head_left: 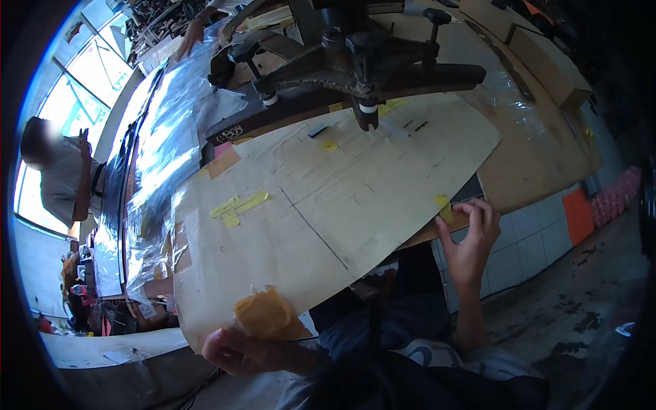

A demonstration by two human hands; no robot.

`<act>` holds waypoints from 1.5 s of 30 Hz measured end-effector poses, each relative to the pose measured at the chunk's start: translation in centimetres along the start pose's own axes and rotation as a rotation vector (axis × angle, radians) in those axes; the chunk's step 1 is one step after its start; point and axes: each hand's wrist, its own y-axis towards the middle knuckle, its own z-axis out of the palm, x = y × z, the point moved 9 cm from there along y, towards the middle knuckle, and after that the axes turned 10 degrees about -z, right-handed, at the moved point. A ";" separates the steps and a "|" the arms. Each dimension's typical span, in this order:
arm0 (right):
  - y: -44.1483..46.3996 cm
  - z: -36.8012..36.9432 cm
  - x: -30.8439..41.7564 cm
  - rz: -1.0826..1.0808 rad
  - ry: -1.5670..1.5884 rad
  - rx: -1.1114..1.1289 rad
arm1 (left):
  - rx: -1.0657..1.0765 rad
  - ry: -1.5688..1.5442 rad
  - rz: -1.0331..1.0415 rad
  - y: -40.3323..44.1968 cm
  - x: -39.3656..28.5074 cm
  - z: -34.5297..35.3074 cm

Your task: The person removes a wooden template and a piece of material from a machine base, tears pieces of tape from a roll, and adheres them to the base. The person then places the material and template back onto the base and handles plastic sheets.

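A large cream sheet (307, 198) with pencil lines and yellow tape pieces lies across the table. At its lower left edge, beside an orange-brown patch (265, 313), my left hand (236, 350) has its fingers curled against the sheet's border. My right hand (473, 236) is at the sheet's right edge, its thumb and fingers around a yellow tape tab (443, 207). A small dark block (318, 130) rests on the sheet near a black metal clamp frame (355, 68).
Clear plastic film (167, 150) covers the table's left side. A cardboard box (547, 65) stands at the back right. One person (68, 171) is at the far left; another person's hand (193, 37) shows at the top. An orange panel (578, 217) is at right.
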 end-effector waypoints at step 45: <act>0.3 -10.1 8.6 -0.917 0.134 -0.028 | -0.009 -0.155 0.171 0.9 -0.6 -5.5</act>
